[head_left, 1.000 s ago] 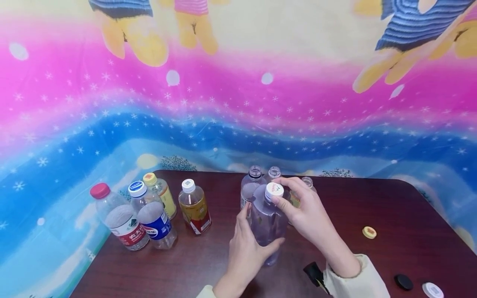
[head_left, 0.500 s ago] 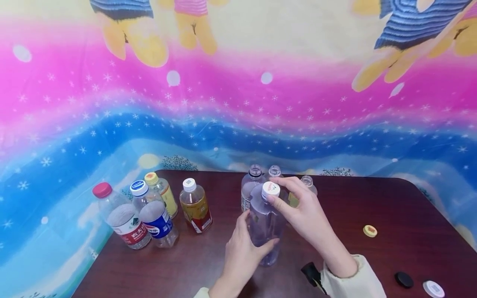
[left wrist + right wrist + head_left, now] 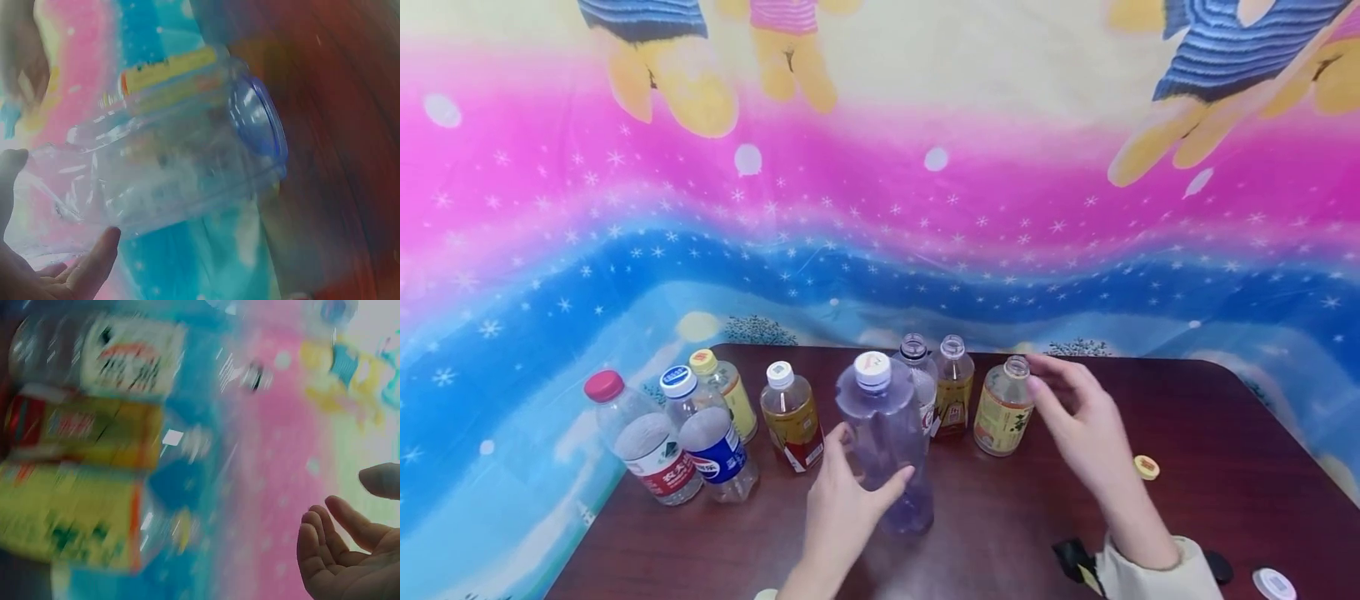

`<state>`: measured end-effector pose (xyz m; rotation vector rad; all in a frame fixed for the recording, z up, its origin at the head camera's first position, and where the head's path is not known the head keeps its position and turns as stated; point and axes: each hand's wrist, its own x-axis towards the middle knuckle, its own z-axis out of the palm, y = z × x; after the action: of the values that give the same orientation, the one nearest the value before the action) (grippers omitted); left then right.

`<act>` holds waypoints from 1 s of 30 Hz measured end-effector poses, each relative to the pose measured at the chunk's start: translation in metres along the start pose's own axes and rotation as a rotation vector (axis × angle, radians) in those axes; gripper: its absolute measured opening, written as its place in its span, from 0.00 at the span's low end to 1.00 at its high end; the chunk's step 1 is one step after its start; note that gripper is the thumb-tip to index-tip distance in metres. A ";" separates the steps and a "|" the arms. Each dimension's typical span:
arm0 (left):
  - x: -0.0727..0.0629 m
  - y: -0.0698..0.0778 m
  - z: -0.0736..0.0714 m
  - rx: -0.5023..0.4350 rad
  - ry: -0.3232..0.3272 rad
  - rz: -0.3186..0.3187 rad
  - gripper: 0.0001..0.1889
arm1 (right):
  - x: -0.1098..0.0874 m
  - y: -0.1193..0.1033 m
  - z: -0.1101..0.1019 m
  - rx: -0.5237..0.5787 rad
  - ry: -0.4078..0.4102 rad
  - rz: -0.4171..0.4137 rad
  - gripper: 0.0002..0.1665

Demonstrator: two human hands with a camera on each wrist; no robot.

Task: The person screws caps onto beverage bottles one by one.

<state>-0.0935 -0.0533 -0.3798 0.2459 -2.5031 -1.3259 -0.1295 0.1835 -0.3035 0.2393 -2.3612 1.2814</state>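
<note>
My left hand (image 3: 850,508) grips a large clear purplish bottle (image 3: 891,450) round its side, thumb at the front. A white cap (image 3: 872,369) sits on its neck. In the left wrist view the same bottle (image 3: 181,169) stretches across between thumb and fingers. My right hand (image 3: 1082,425) is off the cap, fingers loosely bent and holding nothing. It is right beside the neck of an uncapped yellow-labelled bottle (image 3: 1002,412) in the head view. The right wrist view shows the right hand (image 3: 350,550) with a gap between thumb and fingers.
Behind the purplish bottle stand two more uncapped bottles, one with a dark neck ring (image 3: 916,367) and one amber-labelled (image 3: 953,392). Several capped bottles, among them a red-capped one (image 3: 647,446), stand at left. Loose yellow (image 3: 1146,467), black (image 3: 1219,568) and white (image 3: 1273,583) caps lie at right.
My right hand has let go of the cap and moved right. My left hand has shifted left with the bottle, uncovering the bottles behind it.
</note>
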 end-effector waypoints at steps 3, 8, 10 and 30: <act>0.005 -0.006 -0.010 0.012 0.029 -0.022 0.46 | -0.003 0.027 -0.020 -0.082 0.028 0.087 0.20; 0.016 -0.013 -0.021 0.010 0.083 -0.020 0.46 | -0.013 0.079 -0.063 -0.211 0.019 0.291 0.26; 0.020 -0.015 -0.024 0.000 0.094 -0.025 0.46 | -0.018 0.100 -0.080 -0.249 0.004 0.387 0.28; 0.045 -0.018 -0.026 -0.014 0.111 -0.021 0.45 | -0.057 0.185 -0.132 -0.375 -0.156 0.865 0.36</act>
<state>-0.1275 -0.0962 -0.3730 0.3347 -2.4046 -1.3011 -0.1046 0.3923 -0.4063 -0.9173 -2.8945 1.1090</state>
